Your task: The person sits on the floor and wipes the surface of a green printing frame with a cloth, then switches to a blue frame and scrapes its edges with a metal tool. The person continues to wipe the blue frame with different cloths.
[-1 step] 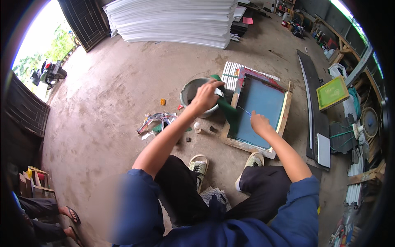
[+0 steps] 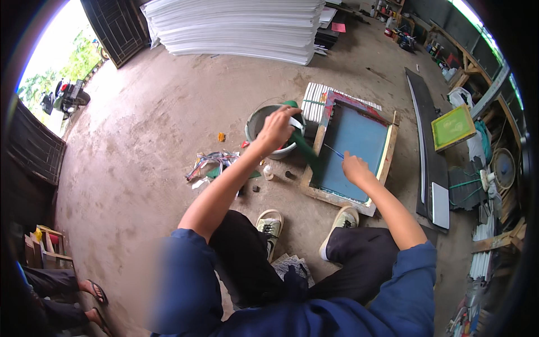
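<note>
My left hand [image 2: 276, 132] is closed on a dark green strip [image 2: 306, 150], which hangs from the fingers past the left edge of a framed screen. A small white piece shows by those fingers. Beneath the hand stands a round grey bucket [image 2: 252, 124]. In my right hand [image 2: 355, 167] is a thin blue stick-like tool [image 2: 336, 151], its kind too small to make out, pointing left over the screen. The screen [image 2: 359, 135] has blue mesh in a paint-stained wooden frame [image 2: 387, 160] and lies on the floor before my feet.
Left of the bucket lies a heap of scraps [image 2: 216, 165]; a small bottle [image 2: 268, 172] stands nearby. Strapped white sheets [image 2: 313, 101] lie behind the frame. A tall white stack [image 2: 236, 28] stands at the back, a long dark board [image 2: 421, 140] at right. Another person's sandalled foot [image 2: 96, 291] shows lower left.
My left hand has shifted slightly to the left, and the green strip has swung a little. My right hand and the thin tool stay nearly in place.
</note>
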The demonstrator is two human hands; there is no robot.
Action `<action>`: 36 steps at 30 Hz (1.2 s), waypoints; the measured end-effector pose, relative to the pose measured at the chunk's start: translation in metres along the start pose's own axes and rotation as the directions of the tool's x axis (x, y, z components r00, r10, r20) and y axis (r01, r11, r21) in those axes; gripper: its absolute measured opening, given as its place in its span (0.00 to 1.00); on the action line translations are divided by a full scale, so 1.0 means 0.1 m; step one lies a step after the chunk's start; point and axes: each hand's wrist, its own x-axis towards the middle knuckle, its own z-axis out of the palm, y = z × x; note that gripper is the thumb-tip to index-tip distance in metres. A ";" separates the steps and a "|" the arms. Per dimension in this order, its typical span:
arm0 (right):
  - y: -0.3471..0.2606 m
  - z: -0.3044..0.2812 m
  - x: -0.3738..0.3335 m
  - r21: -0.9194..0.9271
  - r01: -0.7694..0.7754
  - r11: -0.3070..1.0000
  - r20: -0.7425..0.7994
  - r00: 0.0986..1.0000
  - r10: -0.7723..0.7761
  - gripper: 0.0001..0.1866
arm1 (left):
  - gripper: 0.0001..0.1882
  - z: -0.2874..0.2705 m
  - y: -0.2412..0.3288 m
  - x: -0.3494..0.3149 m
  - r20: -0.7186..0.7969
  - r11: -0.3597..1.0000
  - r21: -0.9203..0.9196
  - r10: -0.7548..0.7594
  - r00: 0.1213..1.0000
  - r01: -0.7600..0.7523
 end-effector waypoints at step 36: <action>-0.67 1.25 0.84 0.749 -0.480 -0.456 0.332 0.869 -0.367 0.21 | 0.11 1.31 -0.95 -1.11 0.256 0.721 -0.553 -0.331 0.908 0.418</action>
